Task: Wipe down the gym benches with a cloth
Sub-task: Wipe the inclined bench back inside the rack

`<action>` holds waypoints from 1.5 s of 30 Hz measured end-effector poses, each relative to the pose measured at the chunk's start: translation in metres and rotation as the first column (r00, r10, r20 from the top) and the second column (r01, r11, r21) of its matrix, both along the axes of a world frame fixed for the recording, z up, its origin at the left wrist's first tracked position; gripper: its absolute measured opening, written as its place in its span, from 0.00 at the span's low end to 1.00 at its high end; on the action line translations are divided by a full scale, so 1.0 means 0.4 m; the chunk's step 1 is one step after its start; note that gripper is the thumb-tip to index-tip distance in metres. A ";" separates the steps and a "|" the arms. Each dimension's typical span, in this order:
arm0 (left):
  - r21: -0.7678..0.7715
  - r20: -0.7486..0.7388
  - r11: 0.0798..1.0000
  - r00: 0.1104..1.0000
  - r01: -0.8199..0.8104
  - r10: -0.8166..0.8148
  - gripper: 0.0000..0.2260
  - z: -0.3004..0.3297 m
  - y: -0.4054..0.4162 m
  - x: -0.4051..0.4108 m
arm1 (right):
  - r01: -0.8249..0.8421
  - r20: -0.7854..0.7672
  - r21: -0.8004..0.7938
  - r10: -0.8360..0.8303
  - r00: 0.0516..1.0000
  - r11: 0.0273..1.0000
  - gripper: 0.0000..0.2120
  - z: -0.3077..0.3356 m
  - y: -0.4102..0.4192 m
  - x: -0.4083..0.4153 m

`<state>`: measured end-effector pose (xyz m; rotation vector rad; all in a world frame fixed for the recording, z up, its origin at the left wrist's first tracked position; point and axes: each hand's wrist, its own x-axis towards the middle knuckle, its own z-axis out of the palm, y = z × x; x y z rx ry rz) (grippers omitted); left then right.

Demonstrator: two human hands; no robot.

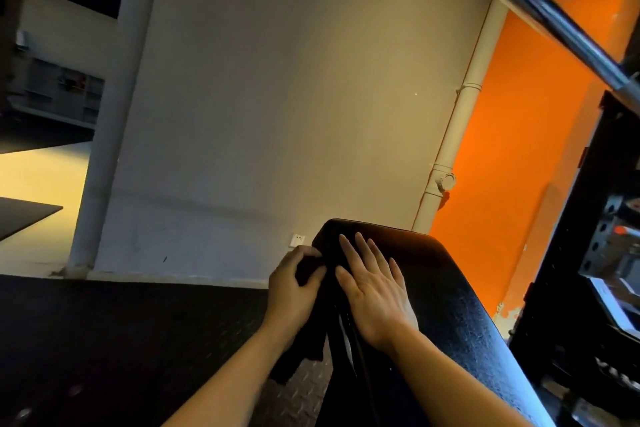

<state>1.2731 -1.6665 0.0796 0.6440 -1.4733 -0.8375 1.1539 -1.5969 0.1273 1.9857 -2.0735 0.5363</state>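
A black padded gym bench (446, 291) runs from the bottom middle up toward the wall, its rounded far end near the centre of the head view. My left hand (294, 291) grips a dark cloth (304, 347) against the bench's left edge near that end; the cloth hangs down below the hand. My right hand (374, 284) lies flat on the bench top with fingers spread, right beside the left hand. Cloth and bench are both dark, so the cloth's outline on the pad is hard to make out.
A steel barbell (554, 17) crosses overhead at the upper right, resting on a black rack (588, 253) at the right. A grey wall (277, 97) with a white pipe (450, 149) and an orange wall (519, 149) stand behind. Black rubber flooring (121, 340) lies to the left.
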 end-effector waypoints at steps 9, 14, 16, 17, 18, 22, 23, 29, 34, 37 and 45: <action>0.124 0.031 0.990 0.997 -0.073 0.069 0.03 0.037 -0.009 -0.018 | 0.009 -0.008 0.000 -0.009 1.000 1.000 0.24 -0.003 -0.003 -0.003; 0.060 0.081 0.997 0.996 0.041 -0.046 0.05 -0.026 0.086 0.011 | 0.045 -0.045 -0.001 -0.045 0.998 0.999 0.26 -0.005 -0.013 -0.005; 0.187 0.101 0.981 0.994 -0.050 0.031 0.04 0.006 0.079 0.001 | 0.036 -0.051 0.025 -0.035 0.998 0.999 0.26 -0.001 -0.011 0.001; 0.249 0.102 0.965 0.993 -0.084 0.060 0.03 0.020 0.086 -0.003 | 0.021 -0.022 0.040 -0.020 1.000 0.999 0.26 0.002 -0.001 0.008; 0.264 0.091 0.960 0.993 -0.090 0.068 0.03 0.025 0.097 -0.007 | 0.001 0.021 0.051 -0.002 1.000 0.999 0.25 0.000 0.013 0.012; 0.182 0.093 0.979 0.989 0.093 -0.111 0.05 -0.052 0.242 0.036 | -0.115 0.057 0.071 0.111 0.992 0.991 0.25 -0.061 0.163 -0.004; 0.173 0.116 0.978 0.984 0.113 -0.135 0.05 -0.072 0.269 0.043 | -0.117 0.033 0.076 0.115 0.993 0.990 0.25 -0.086 0.207 -0.010; 0.275 0.030 0.950 0.989 -0.150 0.147 0.03 -0.006 0.188 -0.033 | -0.105 -0.077 0.029 0.107 0.991 0.994 0.28 -0.115 0.252 -0.026; 0.182 0.060 0.982 0.997 -0.052 0.042 0.03 -0.051 0.237 -0.006 | -0.090 -0.090 0.059 0.096 0.991 0.994 0.26 -0.107 0.244 -0.033; 0.148 0.121 0.989 0.993 -0.006 -0.012 0.04 -0.093 0.264 0.006 | -0.087 -0.094 0.053 0.092 0.991 0.995 0.25 -0.105 0.241 -0.029; 0.183 0.052 0.980 0.996 -0.079 0.070 0.04 -0.088 0.233 -0.028 | -0.086 -0.080 0.067 0.092 0.993 0.994 0.22 -0.102 0.245 -0.028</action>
